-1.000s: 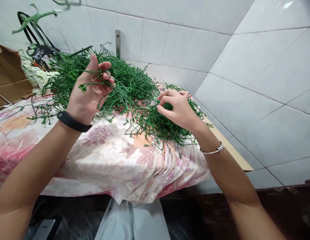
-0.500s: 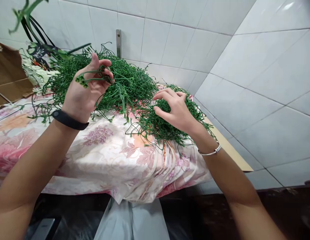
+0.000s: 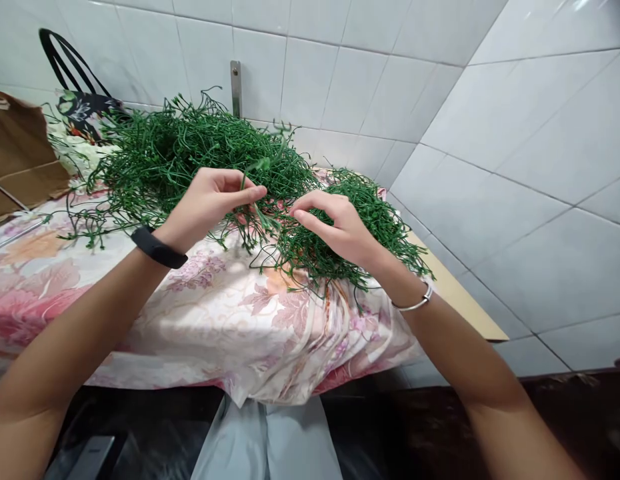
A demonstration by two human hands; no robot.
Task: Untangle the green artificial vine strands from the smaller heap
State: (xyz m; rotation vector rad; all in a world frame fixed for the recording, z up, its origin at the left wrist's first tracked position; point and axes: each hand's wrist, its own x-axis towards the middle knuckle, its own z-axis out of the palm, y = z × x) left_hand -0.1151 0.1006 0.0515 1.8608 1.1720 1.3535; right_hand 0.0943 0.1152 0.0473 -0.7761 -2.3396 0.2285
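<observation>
A big heap of thin green plastic sprigs point(image 3: 190, 153) lies on a table under a pink floral cloth point(image 3: 215, 313). A smaller heap point(image 3: 360, 227) sits to its right. My left hand point(image 3: 210, 203), with a black band on the wrist, pinches one green sprig point(image 3: 253, 200) between thumb and fingertips at the front of the big heap. My right hand point(image 3: 335, 223), with a silver bangle, hovers over the small heap, its thumb and forefinger pinched together close to the same sprig. What the right fingers hold is too fine to make out.
A brown cardboard box point(image 3: 20, 157) stands at the far left. Behind the greenery leans a floral bag with black handles point(image 3: 75, 93). White tiled walls point(image 3: 515, 133) close in at the back and right. The table's bare wooden edge point(image 3: 465, 300) shows on the right.
My left hand has come down from above the big heap to its front edge and now pinches a sprig. My right hand has shifted slightly left toward it.
</observation>
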